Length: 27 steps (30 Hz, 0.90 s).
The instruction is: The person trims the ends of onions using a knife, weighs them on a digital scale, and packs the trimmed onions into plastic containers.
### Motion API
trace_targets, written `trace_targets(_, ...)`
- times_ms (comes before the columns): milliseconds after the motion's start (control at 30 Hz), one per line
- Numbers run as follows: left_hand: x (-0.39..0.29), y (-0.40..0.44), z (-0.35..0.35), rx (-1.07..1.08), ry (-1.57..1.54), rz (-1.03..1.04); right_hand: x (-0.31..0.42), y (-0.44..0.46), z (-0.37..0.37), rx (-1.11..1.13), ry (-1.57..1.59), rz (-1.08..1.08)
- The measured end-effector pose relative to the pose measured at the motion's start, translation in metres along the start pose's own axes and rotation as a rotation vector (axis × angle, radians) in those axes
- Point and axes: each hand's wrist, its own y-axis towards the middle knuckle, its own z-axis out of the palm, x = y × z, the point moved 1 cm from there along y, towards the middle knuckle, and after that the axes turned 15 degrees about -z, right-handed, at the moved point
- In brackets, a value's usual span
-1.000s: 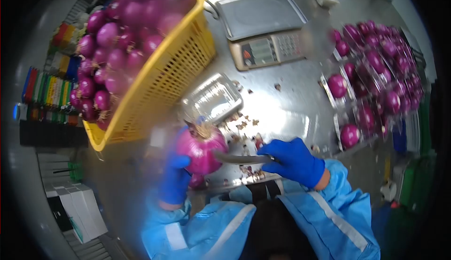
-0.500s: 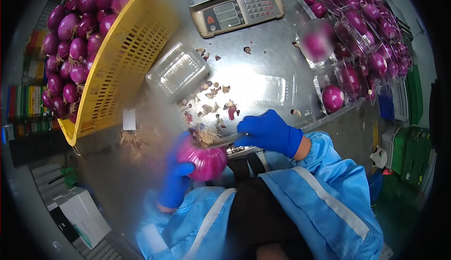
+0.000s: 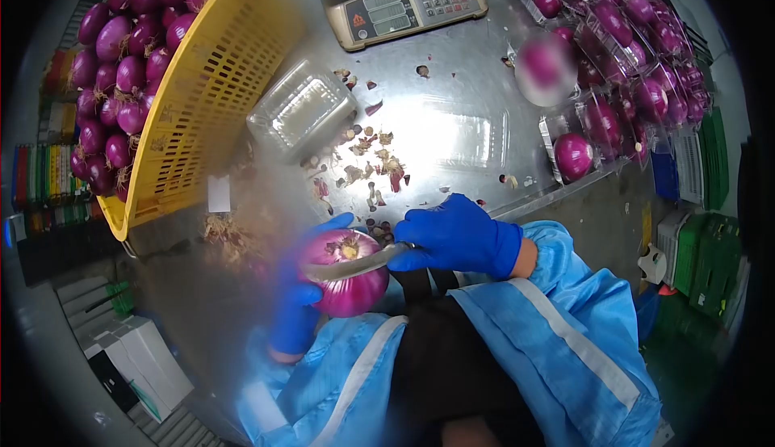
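Note:
A large red onion (image 3: pixel 351 292) is held in my left hand (image 3: pixel 303 298), which wears a blue glove and grips it from the left side. Its cut root end faces up, pale in the middle. My right hand (image 3: pixel 452 237), also gloved in blue, is closed around a knife, whose handle is mostly hidden. The knife's blade (image 3: pixel 355 264) points left and lies across the onion just below the cut end. Onion trimmings (image 3: pixel 375 160) and dry skins are scattered on the metal table (image 3: pixel 387 83) beyond my hands.
A yellow perforated crate (image 3: pixel 186 116) full of red onions (image 3: pixel 133 74) stands at the left. Beside it lies a clear plastic tray (image 3: pixel 303 108). A digital scale (image 3: pixel 412 11) sits at the back. Packed onions in clear trays (image 3: pixel 613 67) are piled on the right.
The rooty tuft that stood on top of the onion is gone, showing a pale cut end. The knife has moved left across the onion, and more scraps lie on the table.

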Motion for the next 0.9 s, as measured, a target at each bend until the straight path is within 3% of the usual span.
trace_targets(133,0.017,-0.008,-0.012,-0.008,-0.073,-0.136,0.012,0.007,-0.011,0.058,-0.016,-0.061)
trace_targets(233,0.022,-0.018,-0.006,0.083,-0.197,-0.167,-0.007,-0.005,0.000,-0.079,0.061,-0.109)
trace_targets(333,0.019,-0.022,-0.018,0.258,-0.127,-0.205,-0.052,-0.043,0.015,-0.002,-0.007,0.153)
trace_targets(367,0.013,-0.023,-0.011,0.286,-0.225,-0.189,-0.047,-0.046,0.017,0.016,0.149,0.256)
trace_targets(467,0.004,-0.018,-0.005,0.041,-0.344,-0.148,-0.027,-0.021,0.019,-0.168,0.315,0.244)
trace_targets(533,0.015,-0.008,-0.008,-0.181,-0.369,0.002,-0.023,-0.012,0.014,-0.209,0.291,0.306)
trace_targets(600,0.014,-0.005,-0.013,0.046,-0.416,-0.056,-0.028,-0.005,0.004,-0.199,0.154,0.401)
trace_targets(667,0.031,0.002,-0.017,0.110,-0.931,-0.153,-0.014,-0.003,-0.005,-0.157,0.075,0.312)
trace_targets(733,0.031,0.007,-0.004,-0.099,-0.633,-0.078,-0.002,-0.001,-0.010,-0.149,-0.008,0.099)
trace_targets(800,0.033,0.011,0.012,-0.266,-0.388,0.012,0.004,0.006,-0.012,-0.044,-0.124,0.017)
trace_targets(900,0.038,0.016,-0.002,-0.259,-0.148,-0.052,0.000,0.008,-0.007,0.016,-0.223,-0.024)
